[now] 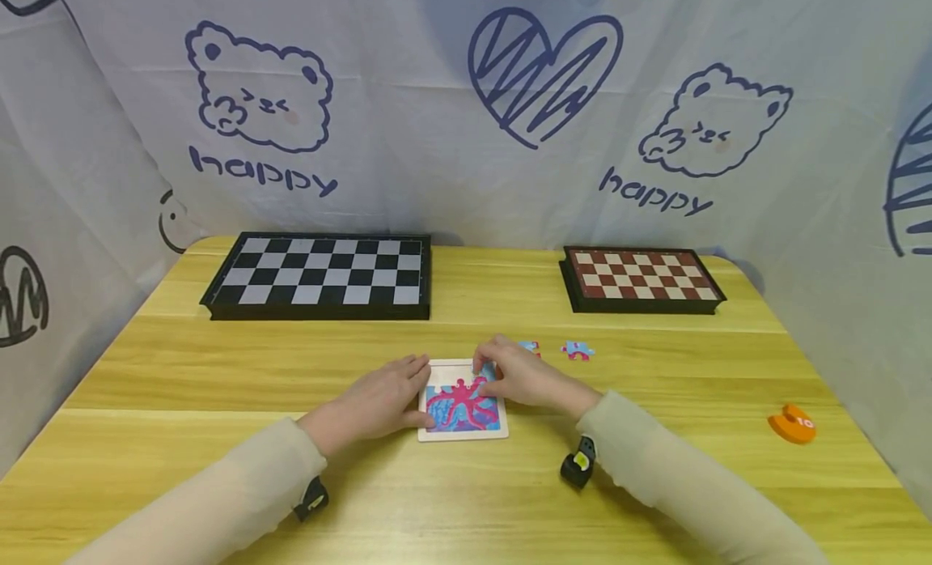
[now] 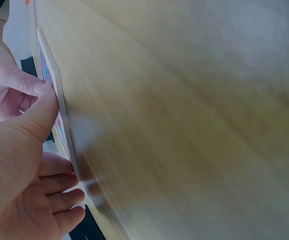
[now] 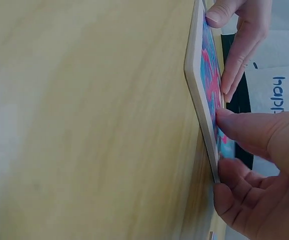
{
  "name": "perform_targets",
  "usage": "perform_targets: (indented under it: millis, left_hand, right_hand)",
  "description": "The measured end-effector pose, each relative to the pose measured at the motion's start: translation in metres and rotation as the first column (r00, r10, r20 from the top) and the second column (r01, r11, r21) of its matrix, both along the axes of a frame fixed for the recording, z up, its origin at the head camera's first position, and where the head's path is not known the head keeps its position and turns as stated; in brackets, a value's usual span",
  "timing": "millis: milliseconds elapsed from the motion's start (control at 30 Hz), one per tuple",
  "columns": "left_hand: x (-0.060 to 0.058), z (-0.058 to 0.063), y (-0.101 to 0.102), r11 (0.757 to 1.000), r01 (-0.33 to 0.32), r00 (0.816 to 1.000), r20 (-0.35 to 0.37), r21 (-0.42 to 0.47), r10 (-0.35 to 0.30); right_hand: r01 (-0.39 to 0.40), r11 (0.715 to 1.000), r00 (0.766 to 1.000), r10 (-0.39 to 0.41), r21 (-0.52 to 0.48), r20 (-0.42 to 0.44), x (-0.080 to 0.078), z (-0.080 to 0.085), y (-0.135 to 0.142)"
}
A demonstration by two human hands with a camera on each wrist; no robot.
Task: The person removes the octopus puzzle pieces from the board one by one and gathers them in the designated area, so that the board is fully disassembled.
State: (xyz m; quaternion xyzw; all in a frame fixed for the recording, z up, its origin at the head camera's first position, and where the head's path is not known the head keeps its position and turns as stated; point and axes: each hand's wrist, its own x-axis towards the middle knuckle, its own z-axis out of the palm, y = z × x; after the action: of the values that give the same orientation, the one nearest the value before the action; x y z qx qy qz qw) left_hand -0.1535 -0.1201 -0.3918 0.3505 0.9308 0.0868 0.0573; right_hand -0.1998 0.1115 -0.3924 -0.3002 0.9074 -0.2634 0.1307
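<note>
A wooden puzzle board (image 1: 463,436) with a pink octopus picture lies on the table, its upper part partly bare. My left hand (image 1: 374,403) rests along its left side, the thumb on the lower left corner and the fingers fairly straight by the upper left. At the board's upper right, my right hand (image 1: 520,375) pinches a blue and pink puzzle piece (image 1: 487,372) between thumb and fingers, low over the board. The fingers hide part of that piece. In the right wrist view, the right thumb (image 3: 244,131) is at the picture's surface.
Two loose puzzle pieces lie behind the right hand, one partly covered and one fully seen piece (image 1: 578,350). Further back are a black-and-white chessboard (image 1: 320,274) and a smaller red-and-white one (image 1: 644,278). An orange object (image 1: 792,425) marked 10 lies at the right.
</note>
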Motion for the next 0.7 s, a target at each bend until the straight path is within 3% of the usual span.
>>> perform_targets:
  millis: [133,267,467,700]
  left_hand:
    - [0.0,0.0,0.0,1.0,-0.001,1.0,0.004,-0.002,0.001]
    - [-0.001,0.0,0.0,1.0,-0.005,1.0,0.006,-0.012,0.005]
    - [-0.001,-0.002,0.0,1.0,-0.001,1.0,-0.003,-0.01,0.001]
    - [-0.001,-0.001,0.001,1.0,-0.009,1.0,0.006,-0.018,0.009]
  right_hand:
    - [0.028,1.0,1.0,-0.028,-0.008,-0.002,0.0,-0.001,0.0]
    - [0.009,0.998,1.0,-0.007,-0.064,0.023,-0.002,-0.001,0.004]
    - [-0.005,0.985,0.992,0.026,-0.174,0.123,-0.005,0.001,0.01]
    - [0.082,0.957,0.97,-0.013,-0.278,0.242,-0.009,0.0,0.017]
